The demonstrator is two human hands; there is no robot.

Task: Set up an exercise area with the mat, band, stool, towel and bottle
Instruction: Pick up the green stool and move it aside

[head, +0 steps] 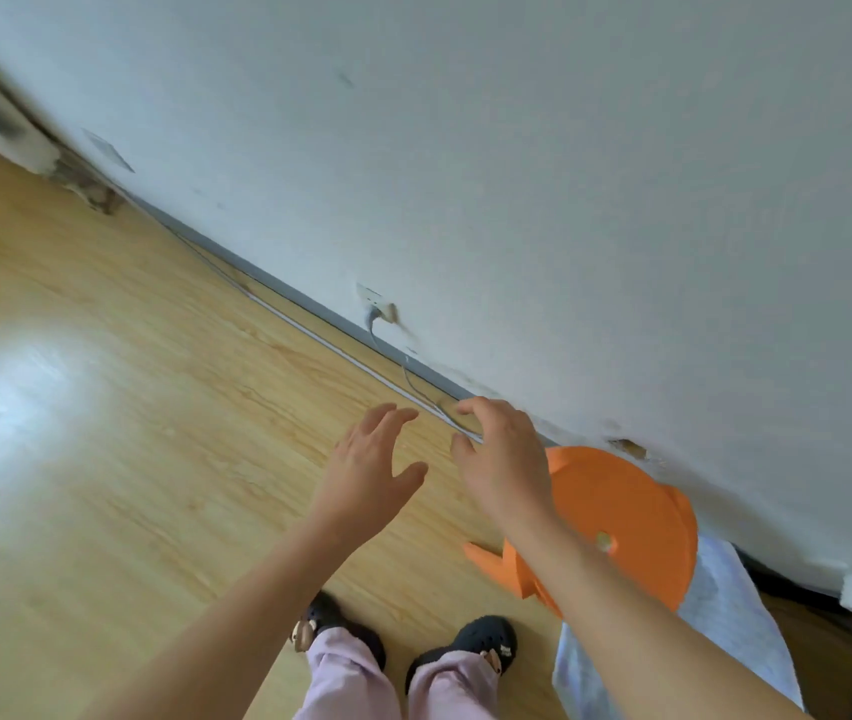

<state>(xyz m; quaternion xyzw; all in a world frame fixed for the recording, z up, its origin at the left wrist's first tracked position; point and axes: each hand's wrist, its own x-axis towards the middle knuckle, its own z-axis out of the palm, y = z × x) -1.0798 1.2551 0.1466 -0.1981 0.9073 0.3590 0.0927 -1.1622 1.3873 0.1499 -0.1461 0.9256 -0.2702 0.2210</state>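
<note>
Tilted view down from head height onto a light wooden floor meeting a white wall along a grey skirting line. Two bare forearms reaching forward from the bottom edge, backs of the hands facing up.

Left hand held over bare floor, fingers spread and gently curved, thumb splayed out to the side, gripping nothing and touching nothing.

Right hand just beside it, fingers bent in a loose claw, thumb apart from them, likewise empty; nothing caught between thumb and fingertips.

Orange plastic stool standing on the floor close to the wall, to the right of the right hand and partly hidden behind that wrist and forearm; round seat with a small hole near its middle, orange legs poking out below. No visible contact between hand and stool.

Pale, faintly patterned cloth or mat lying on the floor beneath and beyond the stool; which of the two, unclear.

Wall socket with a grey cable trailing down to the floor, above the hands.

Below, two dark clogs and pale pink trouser legs.
</note>
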